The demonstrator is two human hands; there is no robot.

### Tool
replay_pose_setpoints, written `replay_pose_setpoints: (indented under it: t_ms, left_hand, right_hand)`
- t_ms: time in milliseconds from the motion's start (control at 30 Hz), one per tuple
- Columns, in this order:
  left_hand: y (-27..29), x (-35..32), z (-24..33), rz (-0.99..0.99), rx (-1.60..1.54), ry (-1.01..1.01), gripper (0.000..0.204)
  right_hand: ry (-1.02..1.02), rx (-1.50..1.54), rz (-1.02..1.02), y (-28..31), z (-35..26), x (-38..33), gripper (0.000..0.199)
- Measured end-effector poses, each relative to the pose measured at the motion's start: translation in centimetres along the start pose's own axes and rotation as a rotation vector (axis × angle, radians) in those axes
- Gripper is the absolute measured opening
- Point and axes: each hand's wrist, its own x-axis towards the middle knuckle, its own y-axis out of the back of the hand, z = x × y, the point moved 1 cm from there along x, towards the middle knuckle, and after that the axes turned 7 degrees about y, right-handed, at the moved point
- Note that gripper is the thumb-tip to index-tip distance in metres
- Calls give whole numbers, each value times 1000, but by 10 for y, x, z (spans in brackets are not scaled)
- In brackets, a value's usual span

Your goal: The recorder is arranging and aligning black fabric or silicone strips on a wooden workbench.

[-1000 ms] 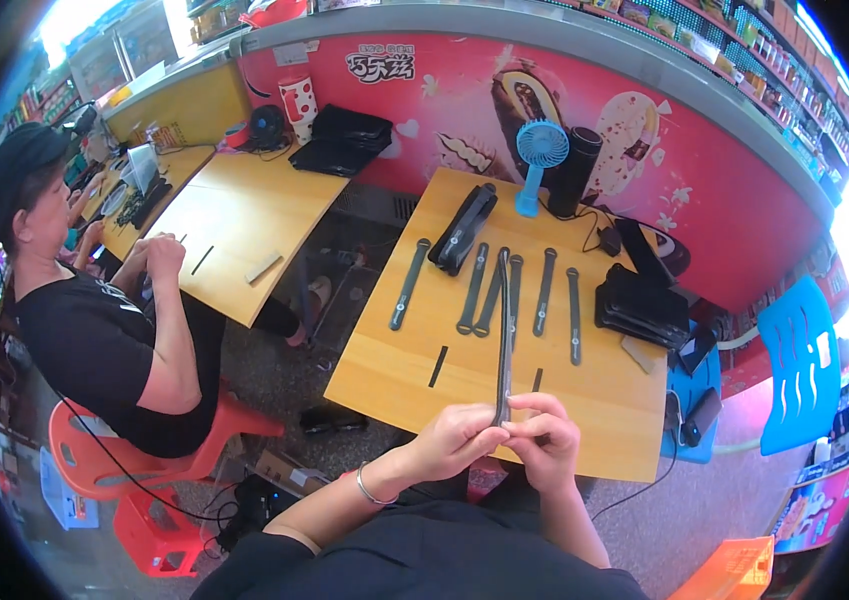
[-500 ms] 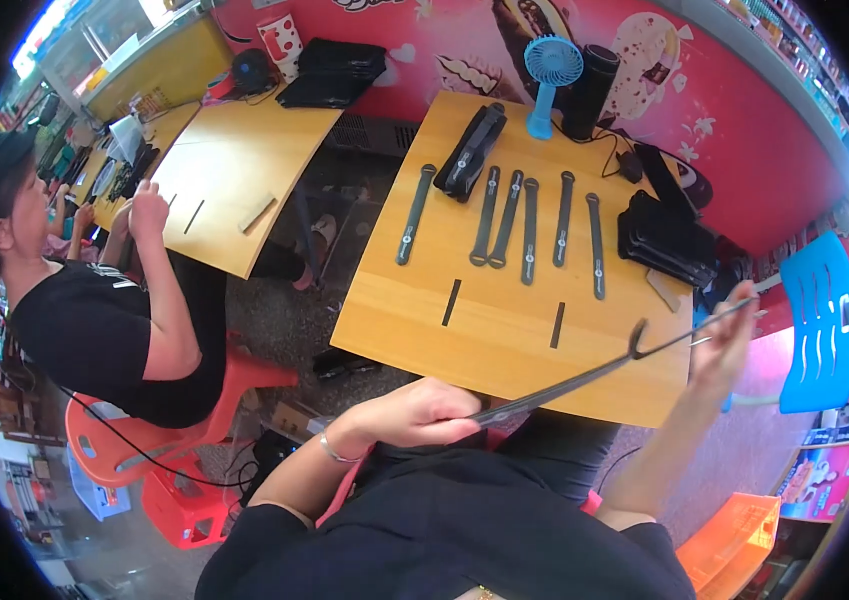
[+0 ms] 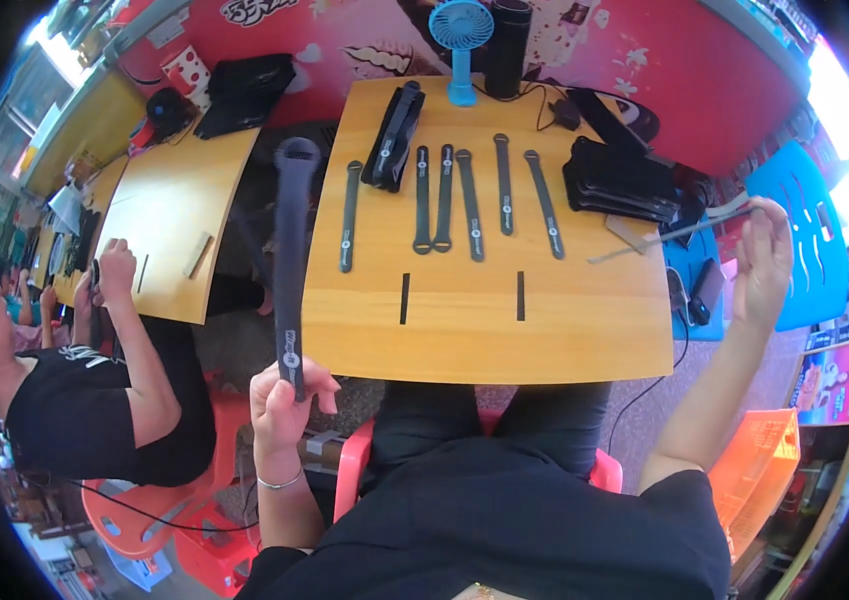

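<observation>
My left hand (image 3: 282, 408) pinches the lower end of a black hook-and-loop strap (image 3: 291, 240). The strap stands upright left of the table, its looped end on top and pale print near my fingers. Raised at the right, my right hand (image 3: 764, 262) grips the end of a thin greyish strip (image 3: 669, 236), which slants down over the table's right edge and is partly blurred. Several similar straps (image 3: 472, 205) lie spaced out on the wooden table (image 3: 464, 350). Behind them is a bundle of straps (image 3: 392, 138). Two short black strips (image 3: 404, 298) mark the near part of the tabletop.
A stack of black pouch-like items (image 3: 619, 180) sits at the table's right, by a flat beige piece (image 3: 627, 235). A blue fan (image 3: 461, 50) and black cylinder (image 3: 507, 45) stand at the back. Right are a blue chair (image 3: 794, 240) and orange crate (image 3: 759, 460). A co-worker (image 3: 84, 400) sits left.
The strap was stretched between both hands; now my left hand holds it upright farther left. My right hand has moved right and up with a thin strip. The view has shifted.
</observation>
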Motion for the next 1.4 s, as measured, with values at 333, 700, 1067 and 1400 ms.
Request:
replay_pose_setpoints:
  t_ms: [333, 700, 1067, 1400]
  left_hand:
    - [-32, 14, -15, 69, -319, -35, 41]
    - [-39, 9, -22, 36, -333, 22, 30]
    - [-41, 16, -28, 18, -352, 84, 28]
    - [-45, 15, -30, 4, -391, 81, 23]
  right_hand:
    - [114, -210, -304, -55, 46, 8, 10]
    - [197, -71, -343, -107, 112, 26, 11]
    - [72, -314, -400, -85, 182, -15, 10]
    - [199, -231, -333, -105, 149, -3, 10]
